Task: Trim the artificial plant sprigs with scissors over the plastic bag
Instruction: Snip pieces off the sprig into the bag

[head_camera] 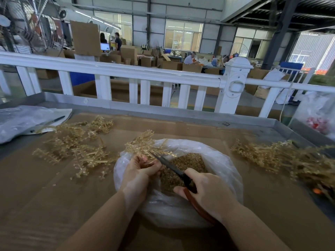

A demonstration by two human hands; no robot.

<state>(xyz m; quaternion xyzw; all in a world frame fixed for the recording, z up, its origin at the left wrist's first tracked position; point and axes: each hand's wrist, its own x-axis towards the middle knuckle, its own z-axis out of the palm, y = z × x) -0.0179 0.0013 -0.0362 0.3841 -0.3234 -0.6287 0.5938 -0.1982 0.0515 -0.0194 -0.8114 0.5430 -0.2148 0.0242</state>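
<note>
A clear plastic bag (224, 165) sits open in the middle of the table, partly filled with small tan cut pieces (188, 161). My left hand (139, 171) grips a tan artificial sprig (143, 142) over the bag's left rim. My right hand (208, 189) holds dark scissors (168, 163) by their reddish-brown handles. The blades point up and left toward the sprig, their tips right beside my left fingers.
Loose tan sprigs (78, 144) lie spread on the brown cardboard at the left. Another heap of sprigs (282, 156) lies at the right. A crumpled plastic sheet (21, 120) with a pen sits far left. A white railing (126, 73) runs behind the table's metal edge.
</note>
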